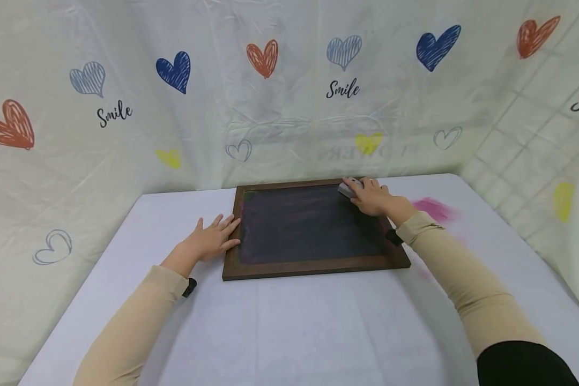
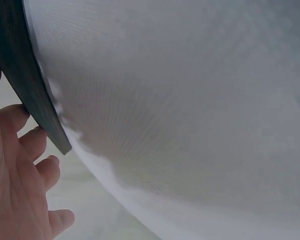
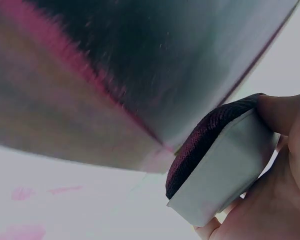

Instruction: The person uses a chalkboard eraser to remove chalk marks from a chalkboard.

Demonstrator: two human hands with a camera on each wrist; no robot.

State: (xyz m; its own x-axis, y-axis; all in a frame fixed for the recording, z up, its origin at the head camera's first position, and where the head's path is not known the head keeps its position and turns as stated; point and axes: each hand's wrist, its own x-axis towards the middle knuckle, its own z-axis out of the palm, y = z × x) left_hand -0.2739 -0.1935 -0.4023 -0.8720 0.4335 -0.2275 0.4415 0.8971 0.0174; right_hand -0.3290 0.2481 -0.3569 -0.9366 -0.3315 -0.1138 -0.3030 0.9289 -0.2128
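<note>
Your R hand (image 1: pixel 372 197): fingers clamped on grey eraser (image 1: pixel 348 188), at chalkboard (image 1: pixel 309 225) far-right corner. L hand (image 1: pixel 212 241): fingers apart, flat vs board's left frame. Board lies mid surface (image 1: pixel 289 321); pink smear (image 1: pixel 434 209) beside it.

left hand (image 1: pixel 211 242) flat on chalkboard (image 1: pixel 309 225) frame | right hand (image 1: pixel 372 197) grips eraser (image 1: pixel 348 188) (far corner) | white table (image 1: pixel 289 321)
</note>
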